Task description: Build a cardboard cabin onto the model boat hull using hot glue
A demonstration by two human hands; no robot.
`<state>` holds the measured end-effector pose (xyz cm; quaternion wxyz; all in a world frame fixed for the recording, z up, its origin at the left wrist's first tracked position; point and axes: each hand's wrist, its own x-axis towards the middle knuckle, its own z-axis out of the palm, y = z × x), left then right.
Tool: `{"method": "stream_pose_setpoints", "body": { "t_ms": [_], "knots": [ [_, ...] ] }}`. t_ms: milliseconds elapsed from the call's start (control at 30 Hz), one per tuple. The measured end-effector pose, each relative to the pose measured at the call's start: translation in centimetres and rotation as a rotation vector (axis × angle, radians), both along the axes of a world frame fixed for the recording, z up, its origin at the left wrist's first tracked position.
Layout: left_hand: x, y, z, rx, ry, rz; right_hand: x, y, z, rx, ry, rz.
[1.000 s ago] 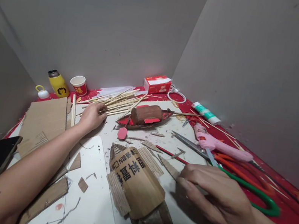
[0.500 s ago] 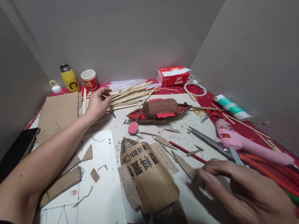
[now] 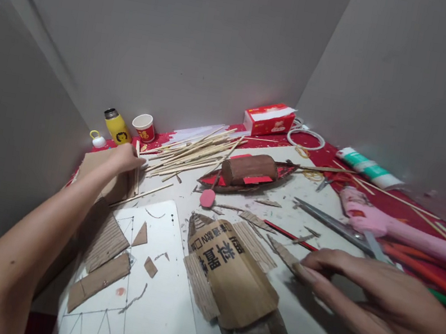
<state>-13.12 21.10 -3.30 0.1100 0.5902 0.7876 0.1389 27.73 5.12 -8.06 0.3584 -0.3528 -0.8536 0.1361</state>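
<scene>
Fingers of our left hand (image 3: 124, 157) have left the stick pile (image 3: 191, 150) and now curl on a single stick (image 3: 135, 170) by the cardboard sheet (image 3: 105, 181), while our right hand (image 3: 371, 306) stays flat, fingers spread, on the table (image 3: 308, 324).

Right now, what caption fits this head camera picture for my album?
Left hand reaches the wooden sticks; right hand lies flat beside the cardboard boat.

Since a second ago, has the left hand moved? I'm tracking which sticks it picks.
Yes. The left hand has left the stick pile and shifted left, toward the yellow bottle, now at the cardboard sheet's far edge.
</scene>
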Motion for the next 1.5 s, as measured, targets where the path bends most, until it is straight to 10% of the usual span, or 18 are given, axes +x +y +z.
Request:
{"method": "stream_pose_setpoints", "body": {
  "t_ms": [400, 700, 1500],
  "knots": [
    [0.5, 2.4, -1.0, -0.032, 0.192, 0.041, -0.3, 0.3, -0.1, 0.086, -0.033, 0.014],
    [-0.8, 0.9, 0.6, -0.133, -0.23, 0.08, -0.2, 0.4, 0.0, 0.08, -0.029, 0.046],
    [6.6, -17.1, 1.8, -0.273, -1.288, -0.221, -0.7, 0.4, 1.1, 0.154, 0.059, -0.009]
  ]
}}
